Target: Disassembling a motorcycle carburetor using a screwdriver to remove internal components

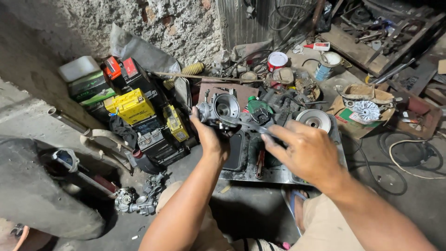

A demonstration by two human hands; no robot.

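Observation:
My left hand (pixel 209 137) grips a grey metal carburetor (pixel 220 108) from below and holds it up, its round bore facing me. My right hand (pixel 306 151) holds a dark wrench-like tool (pixel 246 123) whose far end lies against the carburetor body. Both hands hover above a shallow metal tray (pixel 274 174) on the floor. A round silver pulley disc (pixel 314 120) sits on the tray's far right corner, just beyond my right hand.
Stacked batteries, one yellow (pixel 131 106), stand at the left by the rough wall. Another carburetor (pixel 135 201) lies on the floor by my left knee. A cardboard box with a finned part (pixel 364 110), cans (pixel 278 60), cables and scrap crowd the back and right.

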